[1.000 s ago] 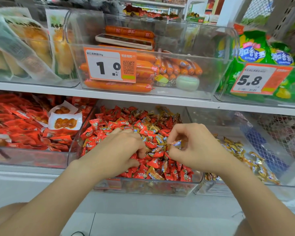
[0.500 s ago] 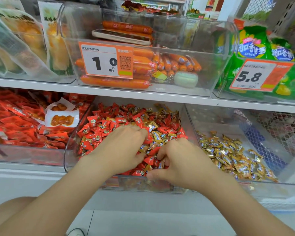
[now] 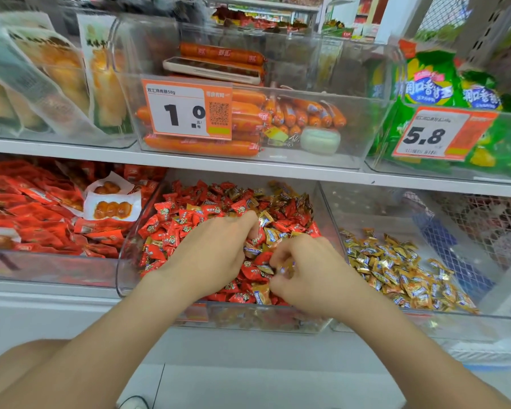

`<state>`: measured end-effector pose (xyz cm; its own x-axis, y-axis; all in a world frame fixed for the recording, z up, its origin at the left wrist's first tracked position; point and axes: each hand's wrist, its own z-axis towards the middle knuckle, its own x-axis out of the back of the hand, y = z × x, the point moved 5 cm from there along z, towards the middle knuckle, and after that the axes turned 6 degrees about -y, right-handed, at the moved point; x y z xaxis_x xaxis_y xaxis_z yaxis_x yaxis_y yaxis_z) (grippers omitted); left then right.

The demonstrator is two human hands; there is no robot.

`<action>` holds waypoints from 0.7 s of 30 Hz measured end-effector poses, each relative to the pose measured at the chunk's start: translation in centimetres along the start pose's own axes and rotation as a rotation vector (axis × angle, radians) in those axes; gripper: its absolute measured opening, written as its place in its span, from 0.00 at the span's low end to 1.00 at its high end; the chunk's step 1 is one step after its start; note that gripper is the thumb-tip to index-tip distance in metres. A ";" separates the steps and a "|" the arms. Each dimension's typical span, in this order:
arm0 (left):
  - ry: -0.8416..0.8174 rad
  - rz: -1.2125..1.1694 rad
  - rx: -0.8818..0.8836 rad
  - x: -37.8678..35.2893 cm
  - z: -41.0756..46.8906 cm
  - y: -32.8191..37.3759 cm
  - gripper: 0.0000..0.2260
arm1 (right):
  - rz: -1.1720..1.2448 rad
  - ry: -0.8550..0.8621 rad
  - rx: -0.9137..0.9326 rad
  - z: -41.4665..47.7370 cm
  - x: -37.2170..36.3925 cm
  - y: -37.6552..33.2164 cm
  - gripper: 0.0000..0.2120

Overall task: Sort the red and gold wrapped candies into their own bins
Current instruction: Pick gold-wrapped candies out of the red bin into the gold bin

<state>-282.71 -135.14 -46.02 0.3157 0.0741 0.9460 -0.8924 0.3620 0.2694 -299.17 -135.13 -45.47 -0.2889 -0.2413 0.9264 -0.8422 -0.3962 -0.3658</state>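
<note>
Red and gold candies [image 3: 219, 208] heaped together in the middle bin [image 3: 121, 270]; only gold candies [image 3: 396, 270] in the right bin [image 3: 331, 208]. Right hand [image 3: 313, 276] over the near part of the heap, fingers [image 3: 281, 253] bent, pinching one gold candy [image 3: 286, 268]. Left hand [image 3: 210, 252] palm down just beside, fingers sunk into the heap; cannot tell if gripping anything.

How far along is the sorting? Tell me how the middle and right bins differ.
The middle bin holds red candies and gold ones mixed; the right bin holds only gold candies. The middle bin is heaped; the right bin has a thin layer with bare floor behind. The left hand and the right hand, pinching a gold candy, are in the middle bin; none in the right bin. Both are clear plastic, side by side.
</note>
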 end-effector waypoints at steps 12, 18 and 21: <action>-0.099 0.248 -0.051 -0.4 0.2 0.4 0.15 | 0.130 -0.009 0.166 0.1 0.9 0.7 0.10; -0.076 0.225 0.064 0.0 0.7 -0.1 0.12 | 0.124 0.061 0.114 -0.3 1.0 -0.1 0.08; -0.064 0.217 0.070 0.3 0.6 0.0 0.10 | -0.010 0.001 0.072 -0.3 0.0 -0.3 0.13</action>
<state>-282.77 -135.67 -45.67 0.0948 0.0831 0.9920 -0.9579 0.2788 0.0682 -299.05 -134.75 -45.34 -0.2811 -0.2359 0.9302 -0.8101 -0.4613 -0.3618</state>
